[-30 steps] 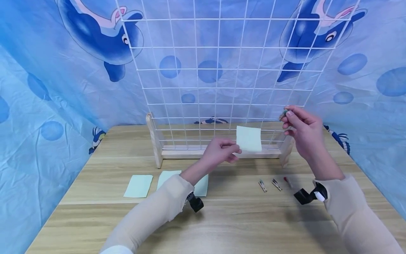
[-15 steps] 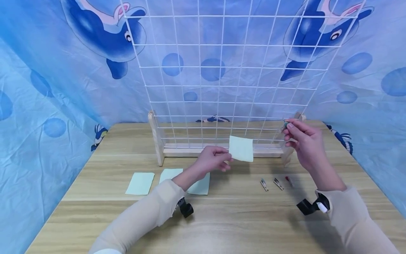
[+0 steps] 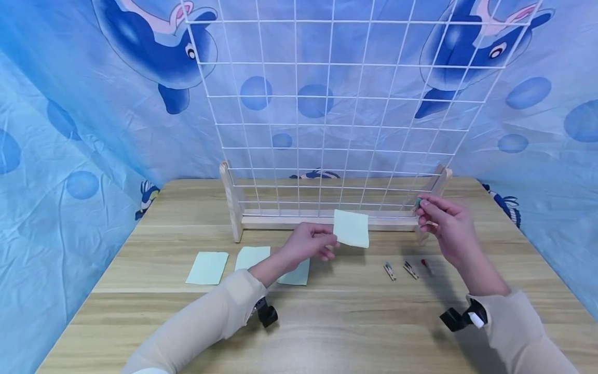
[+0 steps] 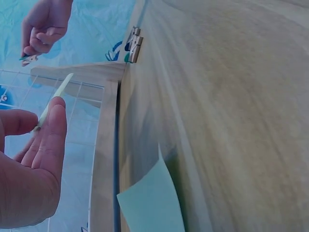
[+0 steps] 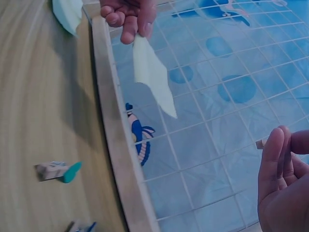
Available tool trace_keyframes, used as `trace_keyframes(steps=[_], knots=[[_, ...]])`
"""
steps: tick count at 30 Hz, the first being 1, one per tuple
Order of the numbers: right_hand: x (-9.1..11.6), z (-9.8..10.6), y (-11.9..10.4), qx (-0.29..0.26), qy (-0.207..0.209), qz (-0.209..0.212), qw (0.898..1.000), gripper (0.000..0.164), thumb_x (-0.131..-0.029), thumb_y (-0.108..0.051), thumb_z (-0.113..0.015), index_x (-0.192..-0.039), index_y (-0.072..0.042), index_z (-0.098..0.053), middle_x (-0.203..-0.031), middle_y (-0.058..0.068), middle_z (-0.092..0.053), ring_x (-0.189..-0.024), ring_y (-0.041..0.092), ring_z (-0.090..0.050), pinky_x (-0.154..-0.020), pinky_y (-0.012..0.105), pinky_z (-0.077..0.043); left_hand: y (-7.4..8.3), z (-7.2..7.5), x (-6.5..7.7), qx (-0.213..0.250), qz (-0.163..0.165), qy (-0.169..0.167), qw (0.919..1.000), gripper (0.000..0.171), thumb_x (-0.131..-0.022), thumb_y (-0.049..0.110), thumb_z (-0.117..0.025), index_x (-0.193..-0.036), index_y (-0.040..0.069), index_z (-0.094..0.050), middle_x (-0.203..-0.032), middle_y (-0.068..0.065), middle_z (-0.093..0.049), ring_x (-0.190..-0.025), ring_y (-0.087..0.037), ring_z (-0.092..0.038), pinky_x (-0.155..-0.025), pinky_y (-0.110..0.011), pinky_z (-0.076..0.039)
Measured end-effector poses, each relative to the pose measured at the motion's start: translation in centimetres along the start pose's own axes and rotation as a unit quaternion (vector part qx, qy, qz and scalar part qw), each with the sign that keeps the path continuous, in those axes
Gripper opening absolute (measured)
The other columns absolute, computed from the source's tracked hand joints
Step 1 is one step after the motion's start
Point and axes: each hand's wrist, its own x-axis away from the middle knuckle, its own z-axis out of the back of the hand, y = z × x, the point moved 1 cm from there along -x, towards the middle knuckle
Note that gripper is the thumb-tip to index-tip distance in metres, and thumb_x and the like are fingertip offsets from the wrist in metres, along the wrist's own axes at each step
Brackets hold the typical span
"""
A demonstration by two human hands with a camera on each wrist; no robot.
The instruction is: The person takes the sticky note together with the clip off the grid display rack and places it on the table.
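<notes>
My left hand (image 3: 308,243) pinches a pale green paper square (image 3: 351,228) by its left edge, between thumb and fingers. The paper hangs in the air in front of the lower part of a white wire grid (image 3: 322,124). To the right, my right hand (image 3: 446,223) holds a small wooden clothespin (image 5: 261,143) between thumb and fingertips; a bit of green shows on it in the head view, and most of it is hidden by the fingers. The clothespin is apart from the paper. Neither hand visibly touches the grid.
Several small clothespins (image 3: 390,271) lie on the wooden table (image 3: 355,322) at right. More pale green sheets (image 3: 207,268) lie at left, partly under my left arm. The grid stands in a wooden base (image 3: 280,223). A blue dolphin-print cloth (image 3: 93,130) hangs behind and beside the table.
My left hand has moved down and to the left with the paper. My right hand has come lower, still holding the clothespin. The head view has shifted slightly.
</notes>
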Motion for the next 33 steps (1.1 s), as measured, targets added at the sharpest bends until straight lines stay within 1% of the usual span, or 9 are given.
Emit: trace_keyframes(steps=[5,9,13,15,22,25,29,31,33], knots=[[0.7,0.4,0.9,0.008,-0.002,-0.024,1.0,0.014,-0.094,-0.006,-0.06,-0.1,-0.008,-0.073,-0.078,0.002,-0.069,-0.063,0.009,-0.061,-0.056,0.019,-0.055,-0.4,0.1,0.4,-0.011,0.001,-0.002,0.9999,0.024,-0.092,0.011,-0.062,-0.112,-0.003,-0.063,-0.104,-0.023,-0.069,-0.07,-0.018,-0.07,-0.067,-0.032,-0.06],[1.4,0.9,1.6,0.041,0.003,-0.042,0.998,0.013,-0.094,-0.008,-0.061,-0.099,-0.008,-0.073,-0.077,0.001,-0.069,-0.062,0.009,-0.061,-0.056,0.02,-0.055,-0.7,0.2,0.8,-0.015,0.013,-0.006,0.9998,0.028,-0.092,0.011,-0.062,-0.116,-0.004,-0.061,-0.103,-0.023,-0.069,-0.069,-0.018,-0.069,-0.067,-0.033,-0.06],[2.2,1.4,2.5,0.086,0.006,-0.07,0.994,0.012,-0.095,-0.012,-0.062,-0.097,-0.011,-0.073,-0.077,0.0,-0.069,-0.062,0.008,-0.06,-0.057,0.021,-0.055,-1.0,0.3,1.1,-0.015,0.028,-0.01,0.9995,0.029,-0.091,0.009,-0.062,-0.117,-0.004,-0.06,-0.104,-0.023,-0.069,-0.066,-0.015,-0.068,-0.066,-0.031,-0.059],[2.7,1.6,2.9,0.103,0.004,-0.081,0.991,0.012,-0.095,-0.013,-0.062,-0.099,-0.01,-0.073,-0.077,0.0,-0.069,-0.062,0.009,-0.06,-0.057,0.021,-0.055,-1.3,0.3,1.2,-0.014,0.031,-0.012,0.9993,0.028,-0.091,0.008,-0.062,-0.116,-0.005,-0.061,-0.103,-0.023,-0.07,-0.064,-0.015,-0.067,-0.065,-0.031,-0.059],[3.9,2.2,4.3,0.14,-0.005,-0.114,0.983,0.011,-0.094,-0.012,-0.063,-0.098,-0.012,-0.073,-0.077,0.001,-0.069,-0.062,0.008,-0.06,-0.055,0.021,-0.055,-2.0,-0.1,1.5,-0.013,0.046,-0.013,0.9987,0.031,-0.09,0.007,-0.063,-0.118,-0.006,-0.059,-0.099,-0.02,-0.071,-0.062,-0.016,-0.067,-0.062,-0.03,-0.059],[4.4,2.3,4.7,0.177,-0.009,-0.129,0.976,0.012,-0.094,-0.011,-0.063,-0.1,-0.006,-0.072,-0.076,0.001,-0.068,-0.061,0.008,-0.06,-0.054,0.022,-0.055,-2.2,-0.2,1.7,-0.007,0.052,-0.016,0.9985,0.03,-0.09,0.005,-0.062,-0.117,-0.007,-0.058,-0.098,-0.021,-0.071,-0.061,-0.016,-0.067,-0.06,-0.029,-0.059],[5.0,2.4,5.4,0.217,-0.016,-0.15,0.964,0.023,-0.093,-0.007,-0.062,-0.105,0.011,-0.065,-0.072,0.001,-0.067,-0.058,0.008,-0.059,-0.052,0.024,-0.054,-2.6,-0.3,1.9,-0.004,0.062,-0.023,0.9978,0.031,-0.09,0.005,-0.062,-0.117,-0.009,-0.057,-0.096,-0.02,-0.071,-0.06,-0.016,-0.067,-0.058,-0.029,-0.059],[5.3,2.5,5.6,0.234,-0.021,-0.169,0.957,0.027,-0.093,-0.007,-0.062,-0.107,0.016,-0.062,-0.072,0.002,-0.067,-0.057,0.008,-0.058,-0.052,0.024,-0.054,-2.7,-0.4,2.0,-0.007,0.066,-0.022,0.9976,0.033,-0.089,0.005,-0.063,-0.119,-0.009,-0.056,-0.094,-0.019,-0.072,-0.059,-0.015,-0.066,-0.057,-0.029,-0.059],[5.6,2.6,5.9,0.25,-0.029,-0.191,0.949,0.03,-0.092,-0.006,-0.061,-0.109,0.019,-0.06,-0.072,0.002,-0.067,-0.056,0.007,-0.058,-0.052,0.024,-0.054,-2.9,-0.4,2.1,-0.013,0.069,-0.024,0.9973,0.03,-0.089,0.005,-0.063,-0.116,-0.009,-0.058,-0.093,-0.018,-0.072,-0.057,-0.015,-0.065,-0.056,-0.028,-0.058]])
